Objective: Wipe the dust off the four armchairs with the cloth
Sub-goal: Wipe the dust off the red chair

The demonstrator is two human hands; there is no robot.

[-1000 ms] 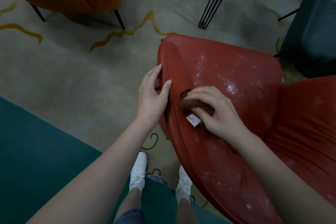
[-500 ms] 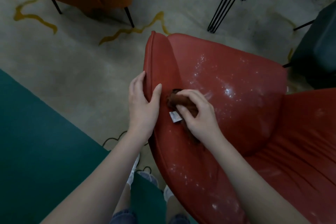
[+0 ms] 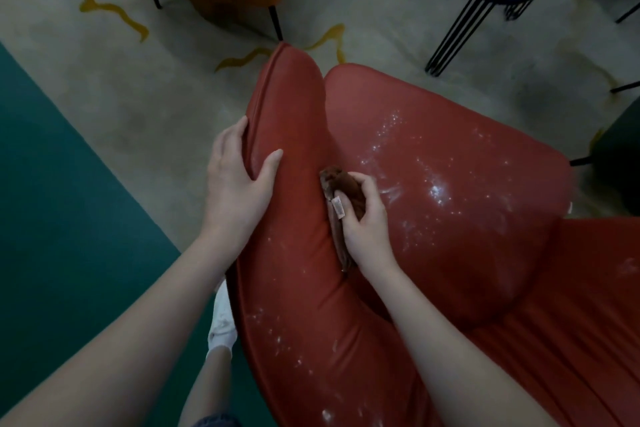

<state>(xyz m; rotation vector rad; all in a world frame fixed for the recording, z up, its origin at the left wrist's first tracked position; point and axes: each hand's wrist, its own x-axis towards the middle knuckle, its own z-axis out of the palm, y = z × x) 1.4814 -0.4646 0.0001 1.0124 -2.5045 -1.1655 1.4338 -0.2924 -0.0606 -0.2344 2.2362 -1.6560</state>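
Right hand [image 3: 367,229] gripping cloth [image 3: 344,191] on red armchair [image 3: 450,218], white dust [image 3: 434,189]

Upper limbs: the left hand [image 3: 239,191] and right hand [image 3: 367,225] are bare. The left forearm [image 3: 138,322] and right forearm [image 3: 450,340] are uncovered as far as the bottom edge of the view.

Lower limbs: one bare lower leg [image 3: 204,385] is visible. The foot wears a white sneaker [image 3: 221,315] over a white ankle sock [image 3: 219,345]. A blue-grey denim hem [image 3: 216,421] shows above the leg, cut off by the bottom edge.
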